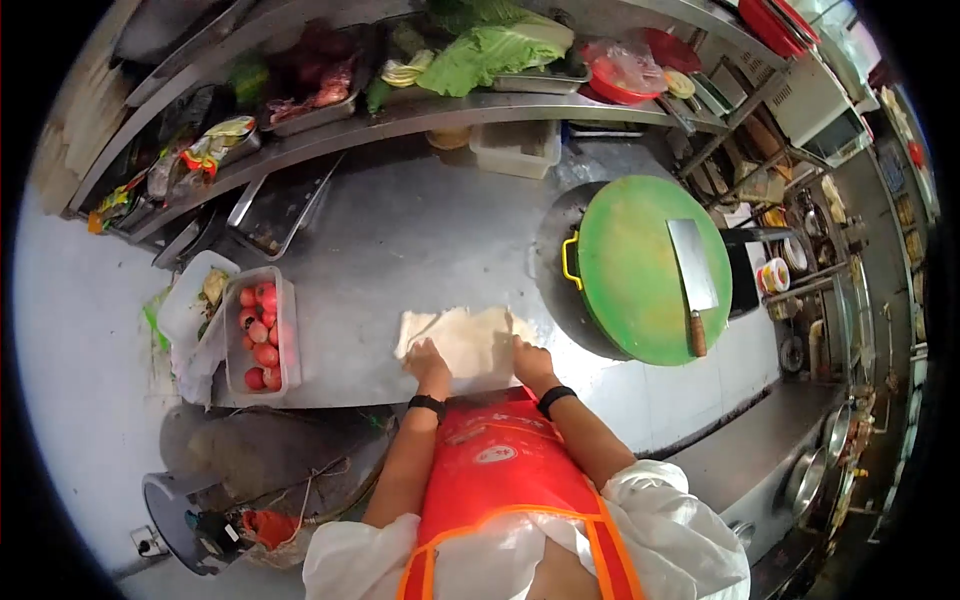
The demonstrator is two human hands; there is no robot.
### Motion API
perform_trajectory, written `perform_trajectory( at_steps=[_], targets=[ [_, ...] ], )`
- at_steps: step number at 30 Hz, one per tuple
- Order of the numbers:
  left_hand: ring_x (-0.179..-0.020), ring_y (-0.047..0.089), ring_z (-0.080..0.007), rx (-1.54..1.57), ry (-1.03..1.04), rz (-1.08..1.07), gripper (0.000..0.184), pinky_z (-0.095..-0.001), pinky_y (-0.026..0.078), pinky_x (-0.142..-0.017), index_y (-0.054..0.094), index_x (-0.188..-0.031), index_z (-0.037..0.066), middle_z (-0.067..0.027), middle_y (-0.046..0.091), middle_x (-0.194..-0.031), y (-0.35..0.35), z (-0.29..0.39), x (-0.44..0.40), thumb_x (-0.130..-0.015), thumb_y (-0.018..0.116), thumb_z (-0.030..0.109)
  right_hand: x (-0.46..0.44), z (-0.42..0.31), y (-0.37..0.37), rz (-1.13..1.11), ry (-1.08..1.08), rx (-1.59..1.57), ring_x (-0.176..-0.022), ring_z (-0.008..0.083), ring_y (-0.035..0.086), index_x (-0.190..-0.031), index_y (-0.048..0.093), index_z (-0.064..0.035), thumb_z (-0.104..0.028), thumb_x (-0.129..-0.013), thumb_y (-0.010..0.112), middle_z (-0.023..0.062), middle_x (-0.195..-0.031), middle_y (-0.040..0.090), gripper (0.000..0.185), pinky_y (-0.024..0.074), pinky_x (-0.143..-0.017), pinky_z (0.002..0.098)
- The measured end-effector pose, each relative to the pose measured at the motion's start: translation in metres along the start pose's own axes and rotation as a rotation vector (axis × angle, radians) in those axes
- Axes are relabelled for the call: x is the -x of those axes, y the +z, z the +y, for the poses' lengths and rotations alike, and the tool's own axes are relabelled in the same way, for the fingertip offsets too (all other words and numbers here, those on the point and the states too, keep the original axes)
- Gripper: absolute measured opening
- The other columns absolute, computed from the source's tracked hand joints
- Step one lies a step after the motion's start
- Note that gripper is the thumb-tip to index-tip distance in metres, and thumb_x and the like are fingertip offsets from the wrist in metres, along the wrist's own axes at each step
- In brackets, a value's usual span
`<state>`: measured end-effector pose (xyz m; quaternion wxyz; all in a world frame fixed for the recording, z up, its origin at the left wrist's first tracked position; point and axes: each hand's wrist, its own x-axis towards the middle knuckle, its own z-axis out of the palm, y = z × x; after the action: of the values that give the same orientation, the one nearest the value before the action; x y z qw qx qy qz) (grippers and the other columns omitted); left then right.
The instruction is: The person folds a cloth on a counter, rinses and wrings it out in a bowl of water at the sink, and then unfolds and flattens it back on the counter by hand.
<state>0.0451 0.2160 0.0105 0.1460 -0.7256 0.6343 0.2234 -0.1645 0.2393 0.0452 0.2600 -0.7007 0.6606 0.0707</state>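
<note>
Gripping a pale sheet (465, 338) at the frame's lower center, a person in a red apron (490, 458) had the left hand (430, 366) and right hand (534, 362) curled closed on its sides. An uneven pull could have skewed or creased it, and a tug toward the near edge might have dragged it off the steel worktop (400, 245). Loaded shelving (400, 127) spanned the kitchen's top; a cleaver (692, 264) lay on a green board (635, 265) at right, tomatoes (264, 354) at left.
</note>
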Motion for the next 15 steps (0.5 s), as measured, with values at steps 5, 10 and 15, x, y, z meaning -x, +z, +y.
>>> perform_trajectory(
  at_steps=[5,10,15],
  targets=[
    [-0.127,0.024,-0.0283,-0.022,-0.012,-0.290,0.071,-0.0478,0.038,-0.088,0.023,-0.133,0.004,-0.0085,0.029,-0.137,-0.016,-0.014,0.009,-0.074,0.053,0.028,0.001,0.005,0.017,-0.084,0.109,-0.012,-0.079,0.0292,0.062,-0.116,0.038,-0.0056,-0.014,-0.078,0.043,0.0183,-0.090,0.061,0.040,0.0482,-0.066,0.0401],
    [-0.122,0.034,-0.0315,0.173,-0.045,-0.401,0.075,-0.0430,0.037,-0.092,0.020,-0.134,0.002,-0.0171,0.022,-0.139,-0.001,-0.027,-0.011,-0.074,0.052,0.031,-0.001,0.021,-0.005,-0.053,0.273,-0.267,-0.086,0.0309,0.059,-0.137,0.009,-0.0109,-0.016,-0.076,0.047,0.0193,-0.097,0.058,0.073,0.0461,-0.073,0.0401],
    [-0.115,0.043,-0.0334,0.063,0.028,-0.305,0.075,-0.0387,0.037,-0.093,0.035,-0.125,-0.003,-0.0235,0.036,-0.129,0.003,-0.017,-0.013,-0.070,0.057,0.043,-0.021,0.058,0.004,0.350,0.303,-0.363,-0.086,0.0349,0.057,-0.130,0.024,-0.0090,-0.019,-0.073,0.054,0.0220,-0.098,0.055,0.064,0.0459,-0.071,0.0422]
  ],
)
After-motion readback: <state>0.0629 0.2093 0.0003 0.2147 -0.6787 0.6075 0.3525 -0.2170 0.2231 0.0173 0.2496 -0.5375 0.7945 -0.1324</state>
